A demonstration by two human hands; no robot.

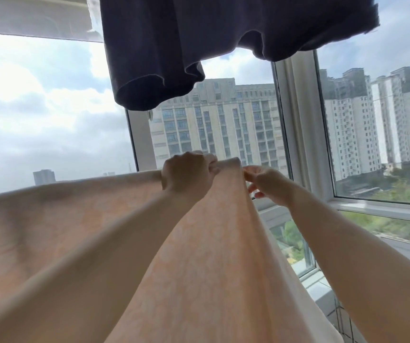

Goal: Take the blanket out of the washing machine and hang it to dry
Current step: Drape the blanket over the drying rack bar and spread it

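- I see the blanket (80, 231), pale peach with a faint pattern, raised in front of the window (377, 144) and filling the lower left and centre of the head view.
- Its top edge runs from the left border up to a peak between my two hands; from that peak the cloth falls toward the bottom of the view in long folds.
- My left hand (186, 173) grips the top edge at the peak, fingers curled over the cloth, knuckles toward the camera.
- My right hand (265, 184) is just beside it, thumb and forefinger pinching the same edge on the right of the peak; the other fingers are loosely bent below.
- The two hands are close, nearly touching, with the gathered corner of cloth between them.
- My left forearm lies across the front of the blanket.
- A dark garment (199, 45) hangs overhead, well above the hands and apart from the blanket.
- Through the glass I note tall buildings (213, 125) and cloudy sky.
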